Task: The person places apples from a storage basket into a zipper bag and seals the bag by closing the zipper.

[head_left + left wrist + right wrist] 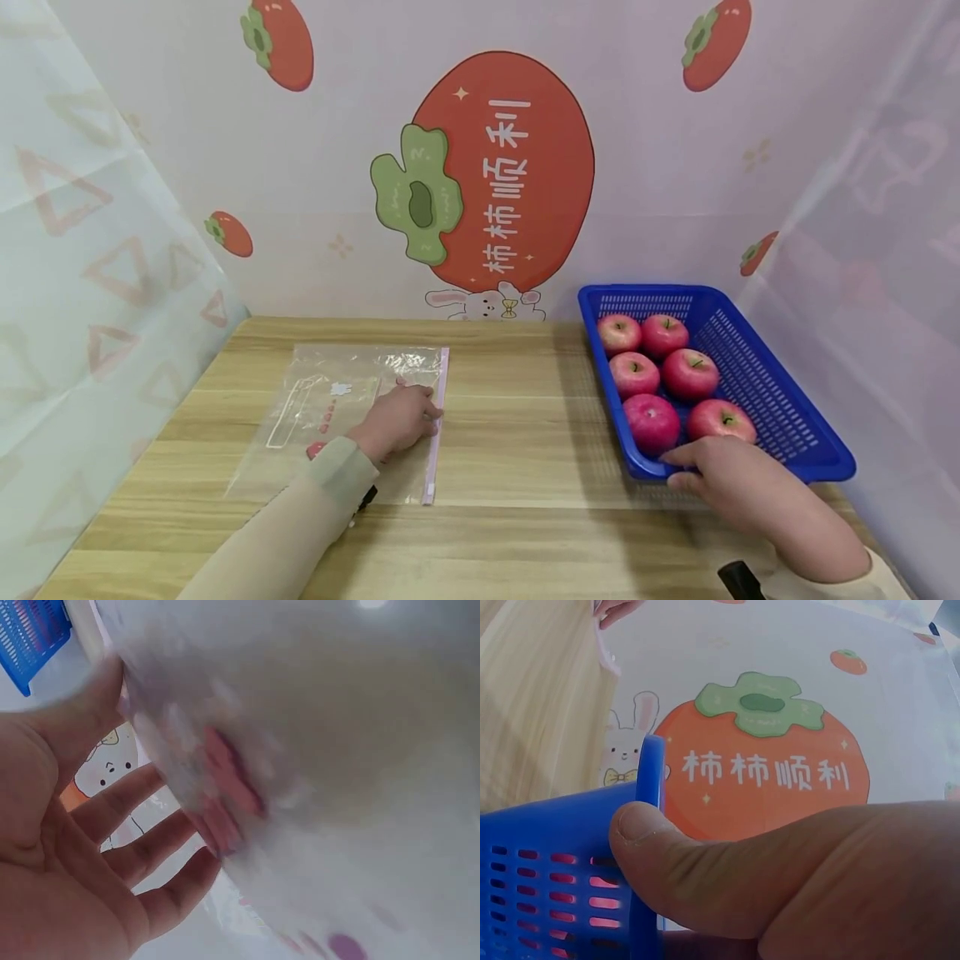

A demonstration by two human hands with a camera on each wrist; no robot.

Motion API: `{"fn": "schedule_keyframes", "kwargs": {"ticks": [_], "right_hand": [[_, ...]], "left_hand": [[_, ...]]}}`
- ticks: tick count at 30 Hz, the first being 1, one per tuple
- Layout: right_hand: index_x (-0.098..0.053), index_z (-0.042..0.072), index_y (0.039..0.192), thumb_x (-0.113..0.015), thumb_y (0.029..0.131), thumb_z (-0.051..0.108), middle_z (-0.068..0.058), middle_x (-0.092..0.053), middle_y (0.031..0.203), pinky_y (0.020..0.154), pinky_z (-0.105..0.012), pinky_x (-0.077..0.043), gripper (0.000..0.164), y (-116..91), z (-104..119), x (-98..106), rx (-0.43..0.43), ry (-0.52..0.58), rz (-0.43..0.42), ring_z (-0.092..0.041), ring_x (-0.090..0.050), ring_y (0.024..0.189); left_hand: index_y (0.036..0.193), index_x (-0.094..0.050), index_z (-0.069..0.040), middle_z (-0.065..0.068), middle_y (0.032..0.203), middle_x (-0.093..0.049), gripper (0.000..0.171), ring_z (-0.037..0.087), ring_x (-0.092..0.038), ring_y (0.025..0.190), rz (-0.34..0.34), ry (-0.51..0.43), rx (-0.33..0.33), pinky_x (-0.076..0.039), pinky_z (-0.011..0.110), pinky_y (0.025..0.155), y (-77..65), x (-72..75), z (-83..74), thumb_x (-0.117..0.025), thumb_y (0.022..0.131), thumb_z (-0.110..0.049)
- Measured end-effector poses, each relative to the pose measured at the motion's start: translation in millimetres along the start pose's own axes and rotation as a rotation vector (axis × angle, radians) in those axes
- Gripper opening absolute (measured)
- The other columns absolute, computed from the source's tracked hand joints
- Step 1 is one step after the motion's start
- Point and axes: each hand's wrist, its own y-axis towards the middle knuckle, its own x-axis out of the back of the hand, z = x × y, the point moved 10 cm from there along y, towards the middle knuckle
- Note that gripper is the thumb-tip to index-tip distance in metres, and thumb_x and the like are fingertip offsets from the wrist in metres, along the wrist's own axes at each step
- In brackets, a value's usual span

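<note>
A clear plastic zip bag with a pale purple zip strip lies flat on the table at left. My left hand rests over it, fingertips at the strip. In the left wrist view the left hand has its fingers spread and loosely bent, their tips along the edge of the blurred bag film. At right, my right hand grips the near rim of a blue basket, which holds several red apples. The right wrist view shows the thumb over the basket's rim.
The wooden table reaches back to a pale wall printed with persimmons and a rabbit. Fabric side walls stand at left and right. The basket sits close to the right wall.
</note>
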Motion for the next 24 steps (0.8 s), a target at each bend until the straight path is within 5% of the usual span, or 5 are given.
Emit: {"fn": "schedule_keyframes", "kwargs": {"ticks": [7, 10, 14, 20, 24], "right_hand": [[-0.074, 0.01, 0.117, -0.075, 0.089, 0.033, -0.006, -0.071, 0.109, 0.082, -0.054, -0.053, 0.036, -1, 20, 12, -0.059, -0.063, -0.031, -0.025, -0.066, 0.099], [-0.073, 0.012, 0.12, -0.074, 0.09, 0.039, -0.009, -0.067, 0.12, 0.088, -0.057, -0.05, 0.041, -7, 50, 29, -0.031, -0.079, -0.166, -0.034, -0.061, 0.113], [-0.075, 0.015, 0.115, -0.078, 0.087, 0.033, -0.005, -0.066, 0.119, 0.089, -0.05, -0.052, 0.033, -13, 98, 46, 0.119, -0.069, -0.357, -0.026, -0.063, 0.111], [-0.075, 0.015, 0.114, -0.075, 0.091, 0.03, 0.0, -0.067, 0.118, 0.089, -0.044, -0.053, 0.027, -1, 135, 28, 0.236, -0.036, -0.293, -0.02, -0.063, 0.108], [-0.075, 0.014, 0.113, -0.073, 0.092, 0.03, 0.001, -0.067, 0.115, 0.088, -0.042, -0.053, 0.027, 6, 144, 14, 0.276, -0.022, -0.235, -0.018, -0.063, 0.107]], "left_hand": [[0.092, -0.082, -0.014, 0.006, 0.121, -0.069, 0.008, 0.031, -0.063, 0.112, -0.057, 0.09, -0.054, -0.048, 0.056, 0.094, -1.4, 5.0, -8.9, -0.078, 0.085, -0.012], [0.087, -0.082, -0.015, 0.001, 0.108, -0.072, 0.008, 0.028, -0.066, 0.102, -0.068, 0.107, -0.069, -0.048, 0.056, 0.093, -1.8, 6.3, -12.6, -0.077, 0.084, -0.009], [0.08, -0.081, -0.015, -0.002, 0.093, -0.073, 0.012, 0.026, -0.068, 0.093, -0.082, 0.117, -0.088, -0.041, 0.057, 0.102, -3.0, 8.1, -18.1, -0.074, 0.083, -0.005], [0.059, -0.068, -0.017, -0.009, 0.067, -0.061, 0.027, 0.013, -0.053, 0.064, -0.096, 0.117, -0.129, -0.041, 0.059, 0.101, -5.0, 8.6, -24.1, -0.068, 0.081, 0.0], [0.062, -0.062, -0.013, -0.006, 0.065, -0.056, 0.024, 0.014, -0.052, 0.065, -0.072, 0.096, -0.174, -0.045, 0.054, 0.096, -6.8, 8.2, -27.9, -0.069, 0.08, 0.001]]}}
